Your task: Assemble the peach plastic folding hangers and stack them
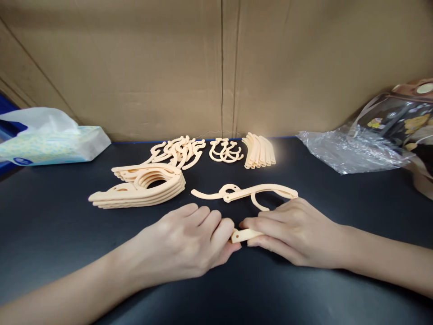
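Note:
Between my two hands is a cream plastic hanger arm (pixel 248 235) with a small hole near its left end. My right hand (pixel 297 232) pinches it between thumb and fingers. My left hand (pixel 199 239) is closed at the arm's left end, thumb below; whatever else it grips is hidden behind the fingers. Just beyond them lies a partly joined folding hanger (pixel 260 192), its hook curving down toward my right fingers. A stack of folded hangers (pixel 142 192) sits to the left of it.
Along the back of the black table (pixel 61 234) lie a pile of curved parts (pixel 181 151), several loose hooks (pixel 226 151) and a bundle of straight arms (pixel 260 151). A tissue pack (pixel 67 142) stands at left. Crumpled clear plastic (pixel 355 151) and a transparent bag (pixel 399 117) are at right, before a cardboard wall (pixel 135 67).

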